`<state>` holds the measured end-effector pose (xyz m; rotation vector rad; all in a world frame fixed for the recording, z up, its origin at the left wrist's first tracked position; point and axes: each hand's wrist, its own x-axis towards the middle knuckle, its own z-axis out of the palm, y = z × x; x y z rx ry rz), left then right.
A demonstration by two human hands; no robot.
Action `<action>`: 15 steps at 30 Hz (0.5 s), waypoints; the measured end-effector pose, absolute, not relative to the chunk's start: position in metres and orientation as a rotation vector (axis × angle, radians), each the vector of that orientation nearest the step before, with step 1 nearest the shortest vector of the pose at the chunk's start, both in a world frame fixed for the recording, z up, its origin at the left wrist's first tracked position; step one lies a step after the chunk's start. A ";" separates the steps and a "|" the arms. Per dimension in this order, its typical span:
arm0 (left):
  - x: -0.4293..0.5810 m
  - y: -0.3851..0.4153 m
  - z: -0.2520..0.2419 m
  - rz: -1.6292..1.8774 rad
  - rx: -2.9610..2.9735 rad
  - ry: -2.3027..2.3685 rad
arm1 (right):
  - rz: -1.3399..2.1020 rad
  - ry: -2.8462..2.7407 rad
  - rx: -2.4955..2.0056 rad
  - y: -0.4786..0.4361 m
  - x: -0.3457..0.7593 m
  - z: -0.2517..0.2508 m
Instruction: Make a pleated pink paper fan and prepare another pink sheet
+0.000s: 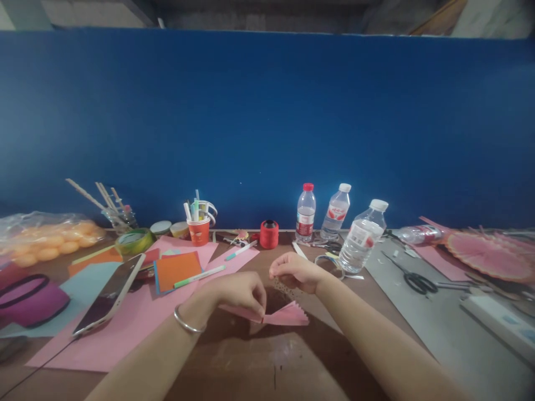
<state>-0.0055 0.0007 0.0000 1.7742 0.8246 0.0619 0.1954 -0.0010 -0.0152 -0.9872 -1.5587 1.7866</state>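
Observation:
My left hand (241, 291), with a silver bangle on its wrist, pinches a pink pleated paper (288, 315) near its middle. The pleats fan out to the right of my fingertips. A small red band, perhaps thread, crosses the paper at the pinch. My right hand (297, 272) is raised above and to the right of the paper, apart from it, with thumb and fingers pinched together. Whatever these fingers hold is too fine to make out. A spool of red thread (268, 236) stands behind the hands on the brown table (251, 373).
Water bottles (306, 214) stand behind my right hand. Scissors (419, 281) and a pink paper fan (489, 253) lie to the right. Leftward are a phone (111, 295), pink sheets (125, 328), a pen cup (198, 231), markers (199, 276) and a bag of orange balls (50, 239).

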 end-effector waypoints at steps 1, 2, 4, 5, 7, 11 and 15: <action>-0.003 0.002 -0.004 0.095 1.788 0.859 | 1.751 -1.554 -1.000 -0.006 0.191 -0.010; -0.003 0.004 -0.007 0.144 1.792 0.899 | 1.700 -1.548 -1.017 -0.010 0.187 -0.004; -0.004 0.010 -0.012 0.272 1.771 0.984 | 1.570 -1.553 -1.043 -0.021 0.180 0.008; -0.006 0.014 -0.013 0.346 1.750 1.023 | 1.414 -1.634 -1.084 -0.026 0.177 0.014; -0.009 0.020 -0.013 0.500 1.689 1.079 | 1.161 -1.771 -1.131 -0.033 0.174 0.022; -0.013 0.028 -0.006 0.779 1.498 1.115 | 0.930 -1.907 -1.169 -0.040 0.175 0.026; -0.016 0.027 0.005 0.977 1.314 1.095 | 0.868 -1.967 -1.184 -0.032 0.177 0.018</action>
